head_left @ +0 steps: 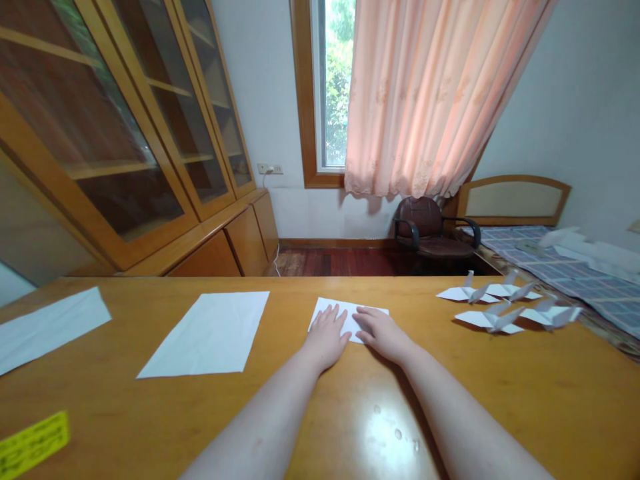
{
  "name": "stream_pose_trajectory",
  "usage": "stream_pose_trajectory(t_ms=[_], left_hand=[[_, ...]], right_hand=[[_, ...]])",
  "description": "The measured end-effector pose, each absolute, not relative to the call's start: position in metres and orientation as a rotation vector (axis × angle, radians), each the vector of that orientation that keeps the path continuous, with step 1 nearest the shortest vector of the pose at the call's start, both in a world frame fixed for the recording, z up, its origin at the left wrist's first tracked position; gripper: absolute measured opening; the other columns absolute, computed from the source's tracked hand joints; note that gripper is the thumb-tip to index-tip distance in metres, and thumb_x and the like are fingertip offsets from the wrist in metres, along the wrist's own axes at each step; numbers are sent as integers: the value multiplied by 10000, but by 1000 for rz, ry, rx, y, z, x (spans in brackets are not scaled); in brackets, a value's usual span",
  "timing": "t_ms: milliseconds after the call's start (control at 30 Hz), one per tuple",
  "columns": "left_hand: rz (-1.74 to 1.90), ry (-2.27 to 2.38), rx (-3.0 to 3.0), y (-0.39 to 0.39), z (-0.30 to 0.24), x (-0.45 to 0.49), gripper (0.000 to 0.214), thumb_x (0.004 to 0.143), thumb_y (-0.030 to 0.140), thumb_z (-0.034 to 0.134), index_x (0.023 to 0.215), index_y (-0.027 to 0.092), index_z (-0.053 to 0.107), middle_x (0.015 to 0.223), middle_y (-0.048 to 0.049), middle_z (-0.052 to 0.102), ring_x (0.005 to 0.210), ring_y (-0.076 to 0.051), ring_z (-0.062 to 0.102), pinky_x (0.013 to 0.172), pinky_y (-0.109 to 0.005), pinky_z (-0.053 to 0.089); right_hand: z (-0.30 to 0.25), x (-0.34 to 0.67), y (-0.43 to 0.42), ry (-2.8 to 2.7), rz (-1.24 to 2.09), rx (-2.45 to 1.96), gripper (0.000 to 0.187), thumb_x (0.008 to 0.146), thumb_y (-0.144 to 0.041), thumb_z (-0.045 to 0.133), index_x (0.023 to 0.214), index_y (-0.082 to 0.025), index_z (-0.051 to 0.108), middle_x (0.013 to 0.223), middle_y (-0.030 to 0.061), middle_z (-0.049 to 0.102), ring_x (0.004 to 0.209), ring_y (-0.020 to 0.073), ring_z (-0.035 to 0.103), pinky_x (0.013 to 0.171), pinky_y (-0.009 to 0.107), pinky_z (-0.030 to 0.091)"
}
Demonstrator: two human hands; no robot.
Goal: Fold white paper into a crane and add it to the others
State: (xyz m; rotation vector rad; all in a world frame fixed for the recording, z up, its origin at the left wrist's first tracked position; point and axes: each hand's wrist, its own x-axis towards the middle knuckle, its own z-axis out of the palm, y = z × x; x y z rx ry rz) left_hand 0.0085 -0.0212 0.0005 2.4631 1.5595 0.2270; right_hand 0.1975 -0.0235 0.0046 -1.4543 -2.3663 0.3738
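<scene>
A small white sheet of paper (pixel 353 320) lies flat on the wooden table, partly covered by both hands. My left hand (pixel 327 337) rests on its left part, fingers spread and stretched away from me. On the right side my right hand (pixel 383 332) touches the paper, its fingers extended and slightly bent, pointing left. Neither hand grips anything. To the left lies a larger white sheet (pixel 210 333). Several folded white paper cranes (pixel 493 319) stand together on the table's right side.
Another white sheet (pixel 55 327) lies at the far left of the table (pixel 280 413). A yellow label (pixel 35 441) is at the front left. Beyond the table stand a glass-door cabinet (pixel 210 193), an armchair (pixel 427 230) and a bed (pixel 565 260).
</scene>
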Motion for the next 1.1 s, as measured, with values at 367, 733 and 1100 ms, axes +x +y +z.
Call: stream_pose_trajectory(t_ms=[367, 733, 1100], left_hand=[[189, 1595, 2503, -22, 3, 7, 587, 870, 490, 394, 1403, 255, 328, 1490, -81, 290, 1367, -273, 245, 1098, -470, 207], [199, 1486, 2481, -24, 5, 5, 638, 857, 484, 397, 1428, 225, 277, 1501, -73, 264, 1391, -261, 181, 1129, -473, 125], [177, 1585, 2465, -22, -2, 5, 646, 869, 570, 328, 1431, 257, 272, 1515, -79, 217, 1395, -286, 156, 1118, -507, 133]], right_hand=[[6, 195, -28, -2505, 412, -1664, 681, 864, -608, 347, 1433, -240, 277, 1512, 85, 213, 1383, 299, 186, 1103, 516, 134], [19, 191, -33, -2593, 590, -1532, 620, 877, -576, 358, 1433, -332, 231, 1520, 48, 184, 1397, 272, 145, 1103, 530, 84], [8, 194, -32, -2500, 468, -1726, 720, 846, -674, 278, 1444, -278, 219, 1525, 71, 155, 1398, 284, 132, 1100, 540, 76]])
